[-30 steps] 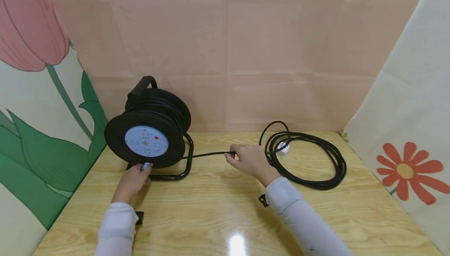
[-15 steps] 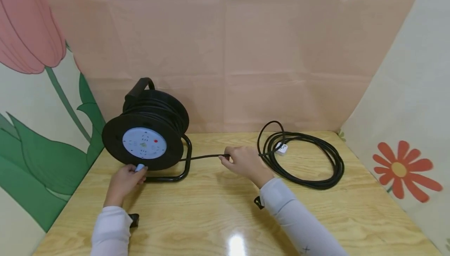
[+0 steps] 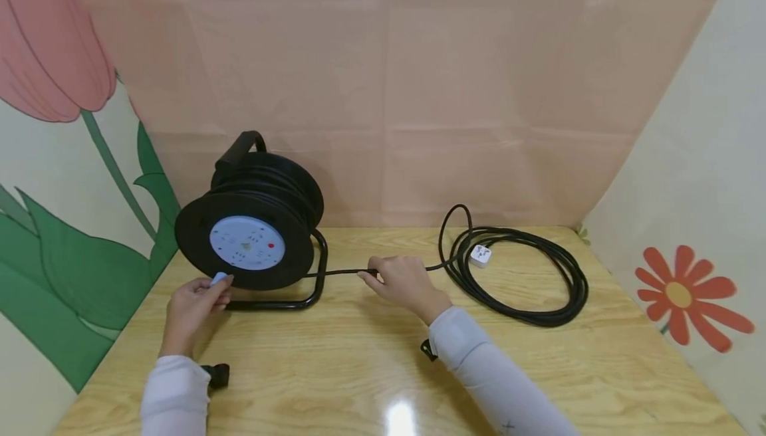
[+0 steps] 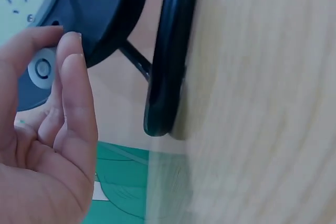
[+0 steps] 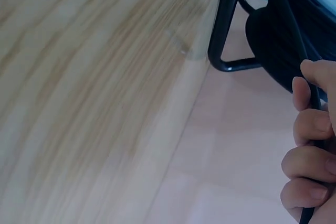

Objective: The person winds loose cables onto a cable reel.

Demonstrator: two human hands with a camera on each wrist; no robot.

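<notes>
A black cable reel (image 3: 197,246) with a pale blue socket panel (image 3: 247,243) stands on its tube frame (image 3: 269,305) at the left of the table. At the disc's lower edge, my left hand (image 3: 191,306) pinches a small light-blue knob (image 3: 219,278). The left wrist view has the knob's round end (image 4: 42,69) between the fingers. My right hand (image 3: 405,284) holds the black cable (image 3: 338,272), which runs from the reel through the fist to a loose coil (image 3: 576,283). In the right wrist view, the fingers (image 5: 307,162) curl round the cable.
A white plug (image 3: 481,256) lies inside the coil at the right. Behind the wooden table (image 3: 335,363) hangs a pink cloth backdrop (image 3: 383,90), with flower-printed cloth (image 3: 688,190) on both sides. One cable loop rises at the coil's left.
My left hand has moved left with the knob along the disc's lower edge, and the disc has turned clockwise. My right hand has moved left, nearer the reel, still holding the cable.
</notes>
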